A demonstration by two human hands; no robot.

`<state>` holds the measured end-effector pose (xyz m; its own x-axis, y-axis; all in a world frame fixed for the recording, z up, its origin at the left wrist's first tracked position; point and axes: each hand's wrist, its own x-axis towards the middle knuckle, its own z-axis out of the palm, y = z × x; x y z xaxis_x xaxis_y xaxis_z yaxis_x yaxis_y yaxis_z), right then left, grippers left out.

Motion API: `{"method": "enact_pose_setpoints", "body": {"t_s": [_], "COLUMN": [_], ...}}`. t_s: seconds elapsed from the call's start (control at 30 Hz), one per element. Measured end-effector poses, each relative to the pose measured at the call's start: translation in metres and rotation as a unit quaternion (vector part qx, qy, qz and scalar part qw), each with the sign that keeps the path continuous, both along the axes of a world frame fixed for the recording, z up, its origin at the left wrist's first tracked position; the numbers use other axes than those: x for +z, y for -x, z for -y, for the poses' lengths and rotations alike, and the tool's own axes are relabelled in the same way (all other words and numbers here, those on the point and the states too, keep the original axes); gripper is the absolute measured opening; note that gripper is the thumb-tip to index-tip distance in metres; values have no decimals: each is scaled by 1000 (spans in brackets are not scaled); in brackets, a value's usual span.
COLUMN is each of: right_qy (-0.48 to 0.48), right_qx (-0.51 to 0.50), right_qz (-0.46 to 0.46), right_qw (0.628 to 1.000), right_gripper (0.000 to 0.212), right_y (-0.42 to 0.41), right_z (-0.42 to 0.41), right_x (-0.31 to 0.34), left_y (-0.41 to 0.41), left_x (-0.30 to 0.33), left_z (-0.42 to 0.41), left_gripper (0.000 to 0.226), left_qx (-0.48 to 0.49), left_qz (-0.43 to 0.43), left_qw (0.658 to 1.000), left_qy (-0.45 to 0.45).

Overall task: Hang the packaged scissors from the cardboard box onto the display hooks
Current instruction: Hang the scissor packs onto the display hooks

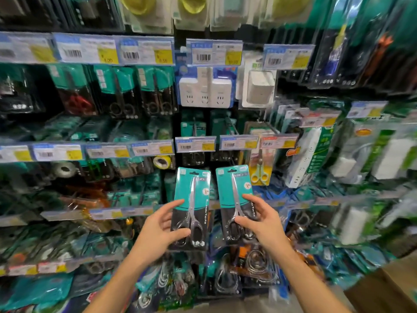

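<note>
- Now we hold two scissor packs up before the hook wall, one in each hand, side by side and just apart.
- Left of the packs, our left hand (165,224) pinches the left pack (191,206) low down, thumb across the front by the handles, fingers curled behind its left edge.
- That pack stands nearly upright, long axis vertical, blades up, hang hole at the top edge.
- Directly above the packs sit two price tags (195,144), with dark scissor packs already hanging behind them; we judge these to be the target hooks, though the hook tips are too blurred to pick out.
- Our right hand (259,220) grips the right pack (235,199) the same way from its right side, thumb on the front, fingers wrapped round the edge; the pack tilts slightly left at the top.
- Both packs lie below the tags, so the coming move is upward and away from us, lining each hang hole with a hook. Each hand looks about equally near its own tag.
- At the lower right of the packs a brown corner shows, probably the box (388,288).
</note>
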<state>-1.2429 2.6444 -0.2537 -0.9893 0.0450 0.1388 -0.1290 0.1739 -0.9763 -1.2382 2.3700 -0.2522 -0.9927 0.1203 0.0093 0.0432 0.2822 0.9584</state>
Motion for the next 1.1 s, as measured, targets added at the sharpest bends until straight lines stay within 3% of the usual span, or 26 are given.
{"method": "enact_pose_setpoints", "body": {"t_s": [0.43,1.1], "right_qy": [23,40], "right_qx": [20,36], "right_qz": [-57,-76], "right_qw": [998,996], "right_gripper": [54,54], "right_y": [64,112], "right_z": [-21,-21], "right_x": [-8,5], "left_y": [45,67], "left_x": [-5,-16], "left_z": [-18,-39], "left_gripper": [60,64], "left_qx": [39,30], "left_qz": [-50,-9], "left_qw": [998,999], "left_qy": [30,16]}}
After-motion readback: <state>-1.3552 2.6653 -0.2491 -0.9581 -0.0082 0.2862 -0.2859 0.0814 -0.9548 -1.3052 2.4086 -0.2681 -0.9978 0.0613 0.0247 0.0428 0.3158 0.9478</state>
